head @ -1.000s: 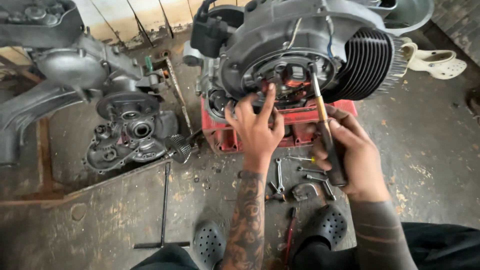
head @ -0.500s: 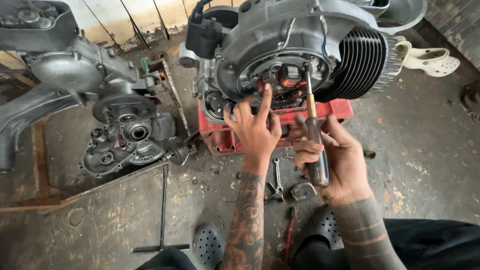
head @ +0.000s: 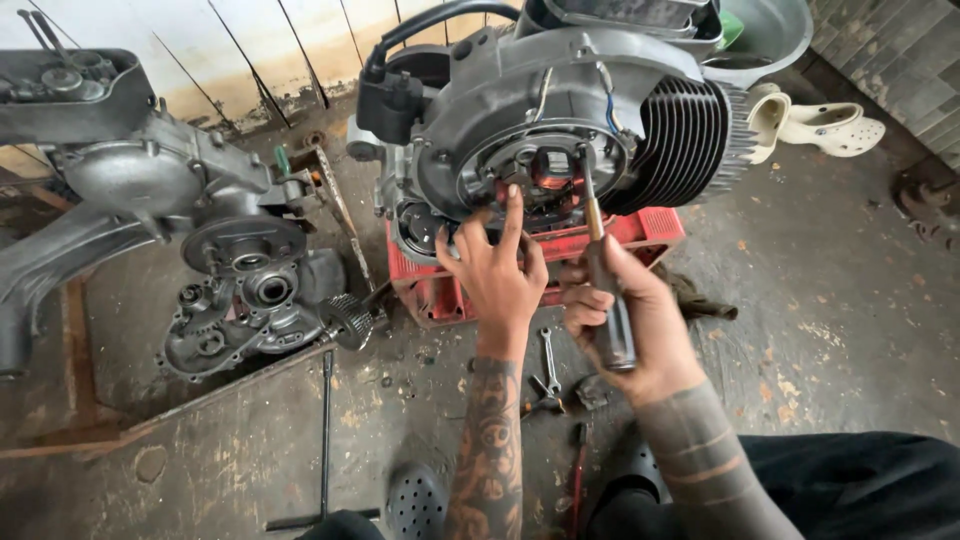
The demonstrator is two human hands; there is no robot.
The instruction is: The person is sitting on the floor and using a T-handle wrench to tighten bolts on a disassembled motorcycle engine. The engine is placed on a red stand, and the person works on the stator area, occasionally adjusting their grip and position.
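A grey finned engine (head: 640, 110) rests on a red plastic crate (head: 650, 232). Its round stator plate (head: 545, 175) with copper coils faces me. My left hand (head: 497, 275) reaches up to the plate's lower edge, fingers spread and touching it. My right hand (head: 625, 325) grips the dark handle of a screwdriver (head: 600, 270); the shaft points up and its tip sits against the plate near the coil.
A second dismantled engine case (head: 230, 280) lies at the left on the concrete floor. Wrenches (head: 548, 365) and a long T-handle tool (head: 325, 440) lie near my feet. Pale clogs (head: 825, 125) sit at the far right. A metal basin (head: 770, 35) stands behind the engine.
My right hand has moved the screwdriver left and up, bringing its tip onto the stator plate. My left hand has stayed at the plate's lower edge.
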